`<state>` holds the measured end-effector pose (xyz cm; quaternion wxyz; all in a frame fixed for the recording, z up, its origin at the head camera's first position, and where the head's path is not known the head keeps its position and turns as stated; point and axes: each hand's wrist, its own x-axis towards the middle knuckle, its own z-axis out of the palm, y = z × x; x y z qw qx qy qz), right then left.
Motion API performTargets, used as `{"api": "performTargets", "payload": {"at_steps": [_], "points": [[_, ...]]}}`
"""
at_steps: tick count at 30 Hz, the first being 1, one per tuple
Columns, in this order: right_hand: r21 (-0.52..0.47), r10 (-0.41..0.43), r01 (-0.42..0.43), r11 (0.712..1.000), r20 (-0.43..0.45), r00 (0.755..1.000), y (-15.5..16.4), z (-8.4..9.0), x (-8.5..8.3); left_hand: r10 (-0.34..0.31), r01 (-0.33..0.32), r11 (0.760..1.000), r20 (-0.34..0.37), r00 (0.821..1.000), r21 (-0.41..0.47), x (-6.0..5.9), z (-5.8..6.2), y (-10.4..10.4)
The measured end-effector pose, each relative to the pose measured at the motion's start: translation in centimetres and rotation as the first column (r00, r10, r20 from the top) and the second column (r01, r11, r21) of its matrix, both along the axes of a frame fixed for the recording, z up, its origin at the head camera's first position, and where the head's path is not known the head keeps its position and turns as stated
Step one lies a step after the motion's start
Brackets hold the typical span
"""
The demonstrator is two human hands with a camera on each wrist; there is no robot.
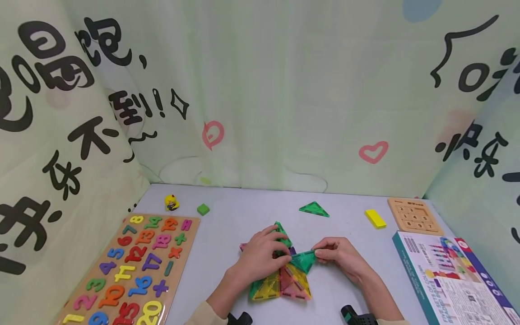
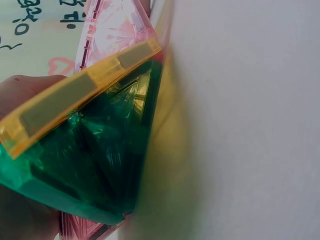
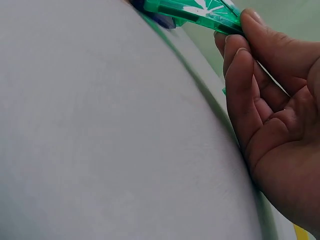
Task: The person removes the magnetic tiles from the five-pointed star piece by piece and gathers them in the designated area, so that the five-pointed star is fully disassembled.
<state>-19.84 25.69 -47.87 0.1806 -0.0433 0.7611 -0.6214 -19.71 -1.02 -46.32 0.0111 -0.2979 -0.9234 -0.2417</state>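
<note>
head view: pale grey table (image 1: pixel 227 225) walled by printed green curtains; number board (image 1: pixel 130 266) at left edge, box (image 1: pixel 451 280) at right, open room between. left hand (image 1: pixel 260 257) curled over the tile cluster (image 1: pixel 284 282) at centre front; right hand (image 1: pixel 341 255) pinches the green tile (image 1: pixel 304 261).

left wrist: tile cluster (image 2: pixel 95 150) fills frame; grip unclear.

right wrist: fingertips (image 3: pixel 240 55) pinch green tile (image 3: pixel 195 12) above bare table.

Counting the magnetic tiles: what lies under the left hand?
Under the left hand a green triangle tile sticks out, with a pink tile corner at its left. Anything beneath the palm is covered.
</note>
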Motion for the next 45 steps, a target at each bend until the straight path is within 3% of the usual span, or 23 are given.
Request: {"api": "performTargets", "payload": {"at_steps": [16,24,29,36,41,45], "points": [[-0.047,-0.003,0.004,0.999,0.007,1.0,0.3,-0.1,0.0,0.008,-0.008,1.0,0.013,1.0,-0.009,0.0,0.1,0.0],[-0.228,-0.09,0.112,0.967,0.105,0.99,1.1,0.2,-0.2,0.009,-0.009,1.0,0.033,0.999,0.0,0.1,0.1,-0.1],[-0.238,-0.239,0.272,0.932,0.157,0.958,0.6,0.5,-0.4,0.011,-0.011,1.0,0.027,1.0,-0.009,0.1,0.1,0.0],[-0.133,-0.454,0.466,0.875,0.11,0.884,-0.8,0.8,-1.8,0.012,-0.012,1.0,0.05,0.999,-0.01,-0.2,0.3,-0.2],[-0.092,-0.501,0.514,0.853,0.132,0.855,-1.0,0.8,-3.2,-0.004,0.005,1.0,0.075,0.997,-0.012,-0.2,0.4,-0.5],[-0.019,-0.505,0.51,0.86,0.112,0.856,-0.7,1.1,-4.2,-0.014,0.015,1.0,0.078,0.997,-0.008,-0.3,0.5,-0.6]]}}
